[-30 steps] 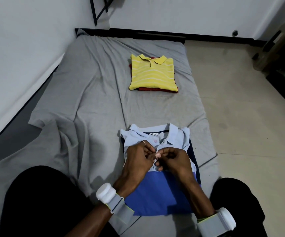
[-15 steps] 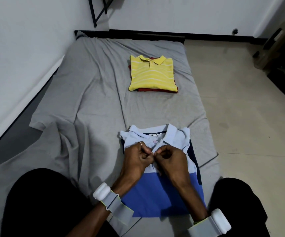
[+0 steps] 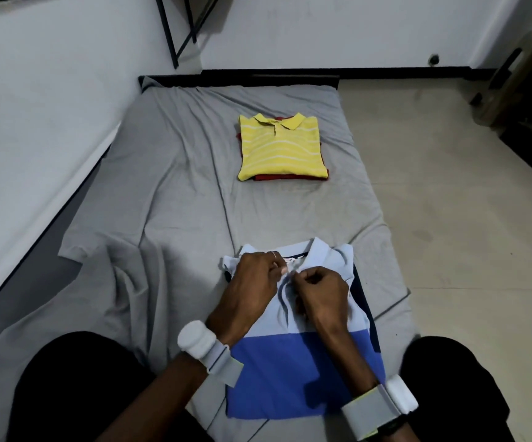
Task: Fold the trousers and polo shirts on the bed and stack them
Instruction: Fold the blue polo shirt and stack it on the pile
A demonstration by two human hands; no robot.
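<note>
A folded light-blue and royal-blue polo shirt (image 3: 303, 371) lies on the grey bed (image 3: 178, 199) just in front of my knees, collar pointing away from me. My left hand (image 3: 253, 283) and my right hand (image 3: 320, 290) meet over its button placket below the collar, and the fingers of each pinch the cloth there. A dark navy garment edge (image 3: 362, 288) shows under the shirt's right side. Farther up the bed sits a folded yellow striped polo shirt (image 3: 279, 146) on top of a folded red garment (image 3: 290, 177).
The bed runs along a white wall (image 3: 35, 122) on the left; its grey sheet is rumpled at the near left. Bare tiled floor (image 3: 465, 202) lies to the right. A black metal frame (image 3: 178, 27) leans at the far wall, and furniture stands at the far right.
Both hands have crept up the placket toward the collar, still pinching it. The shirts have not moved.
</note>
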